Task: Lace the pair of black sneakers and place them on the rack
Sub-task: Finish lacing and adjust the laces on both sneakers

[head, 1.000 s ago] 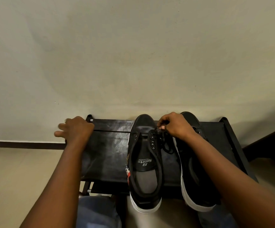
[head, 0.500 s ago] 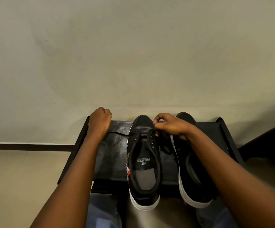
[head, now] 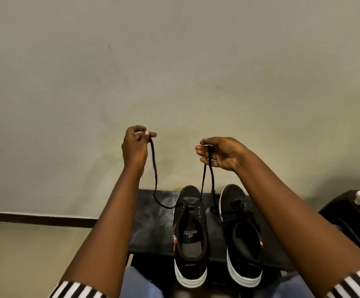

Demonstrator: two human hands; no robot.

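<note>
Sneakers (head: 191,239) on rack (head: 151,229) w/ wall (head: 174,72) behind, lace (head: 155,177) ends in both hands

- Two shoes sit side by side on the rack (head: 153,229), toes to the wall (head: 174,72).
- The left shoe (head: 191,244) is just beside the right shoe (head: 242,244).
- The left hand (head: 135,145) and right hand (head: 220,152) are up above the shoes, apart.
- The lace (head: 154,175) hangs from both hands down to the left shoe.
- A stand (head: 347,211) is right of the rack.

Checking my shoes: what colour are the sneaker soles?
White soles under black uppers, clearest in the head view.
</note>
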